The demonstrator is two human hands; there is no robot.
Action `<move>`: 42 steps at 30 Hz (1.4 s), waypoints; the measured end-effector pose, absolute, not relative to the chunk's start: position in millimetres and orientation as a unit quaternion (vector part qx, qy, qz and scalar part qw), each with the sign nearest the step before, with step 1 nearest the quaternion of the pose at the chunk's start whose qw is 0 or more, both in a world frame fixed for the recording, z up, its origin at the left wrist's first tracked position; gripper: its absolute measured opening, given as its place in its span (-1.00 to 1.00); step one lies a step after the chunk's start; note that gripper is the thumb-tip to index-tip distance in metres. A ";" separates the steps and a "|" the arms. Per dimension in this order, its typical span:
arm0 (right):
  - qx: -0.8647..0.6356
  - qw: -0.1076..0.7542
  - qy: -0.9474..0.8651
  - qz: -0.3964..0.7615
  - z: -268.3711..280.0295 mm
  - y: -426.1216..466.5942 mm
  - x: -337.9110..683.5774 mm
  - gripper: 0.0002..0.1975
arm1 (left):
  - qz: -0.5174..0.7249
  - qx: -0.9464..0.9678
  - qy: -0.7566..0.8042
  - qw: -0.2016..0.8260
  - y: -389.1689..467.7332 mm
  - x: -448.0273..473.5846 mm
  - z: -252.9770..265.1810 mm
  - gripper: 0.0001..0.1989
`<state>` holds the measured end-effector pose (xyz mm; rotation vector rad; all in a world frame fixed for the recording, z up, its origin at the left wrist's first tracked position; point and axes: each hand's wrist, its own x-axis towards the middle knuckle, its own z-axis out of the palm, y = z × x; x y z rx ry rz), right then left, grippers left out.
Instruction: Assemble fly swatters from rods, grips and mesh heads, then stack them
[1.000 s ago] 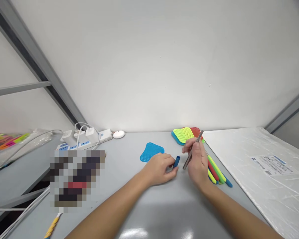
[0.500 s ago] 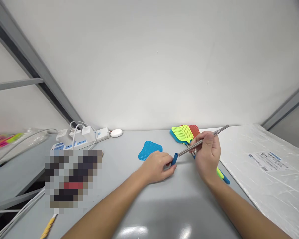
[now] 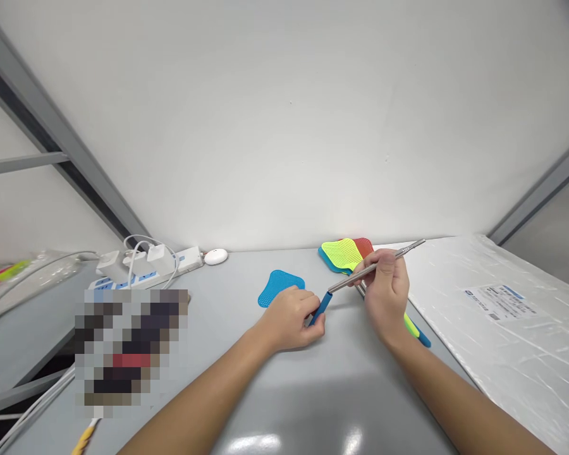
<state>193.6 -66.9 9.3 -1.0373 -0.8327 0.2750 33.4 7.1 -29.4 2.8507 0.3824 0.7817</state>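
Observation:
My left hand [image 3: 294,319] is closed around a blue tubular handle [image 3: 321,306], which tilts up to the right. Between the fingers of my right hand [image 3: 385,291] is a slim metal telescopic rod [image 3: 364,272]. The rod's lower end meets the top of the handle; I cannot tell if it sits inside. Just behind my left hand lies a loose blue perforated swatter head [image 3: 279,285]. Beyond my right hand are stacked fly swatters with a yellow-green head [image 3: 344,253] and a red head [image 3: 365,246]; my hand and forearm partly cover their shafts.
A white power strip [image 3: 187,258] with plugged-in chargers stands at the back left, beside a white oval device [image 3: 215,256]. A pixelated object [image 3: 137,347] lies at the left. Along the right is a flat package in clear wrap [image 3: 516,354]. A wall closes off the back.
The rod's end and the blue handle have come together, and the handle now leans further right, more in line with the rod. The whole view has shifted slightly.

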 end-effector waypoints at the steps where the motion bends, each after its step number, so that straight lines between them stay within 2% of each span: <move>1: -0.480 0.776 -0.388 0.127 8.8 -66.6 193.7 -0.70 | 0.263 0.953 0.126 0.080 7.1 33.5 -29.4 -0.82; 9: -0.485 0.773 -0.384 0.143 6.3 -66.7 194.9 -0.67 | 0.297 0.944 0.124 0.068 9.2 32.0 -31.4 -0.82; 18: -0.470 0.781 -0.367 0.184 4.6 -63.5 197.6 -0.64 | 0.287 0.940 0.154 0.100 13.6 28.4 -33.2 -0.81; 25: -0.478 0.761 -0.396 0.187 5.5 -67.8 191.3 -0.65 | 0.266 0.951 0.150 0.053 9.7 31.1 -33.6 -0.78; 28: -0.493 0.723 -0.446 0.188 -1.0 -71.6 185.4 -0.68 | 0.269 0.952 0.140 0.044 7.4 32.0 -32.5 -0.78; 33: -0.517 0.592 -0.602 0.139 -11.0 -75.0 180.0 -0.79 | 0.278 0.951 0.122 0.051 5.0 32.9 -32.7 -0.77; 38: -0.521 0.528 -0.661 0.112 -8.9 -75.4 182.3 -0.84 | 0.285 0.946 0.110 0.111 4.6 32.1 -30.7 -0.77; 42: -0.546 0.472 -0.680 0.126 -4.7 -74.8 183.0 -0.81 | 0.368 0.899 0.144 0.188 7.3 27.6 -29.2 -0.74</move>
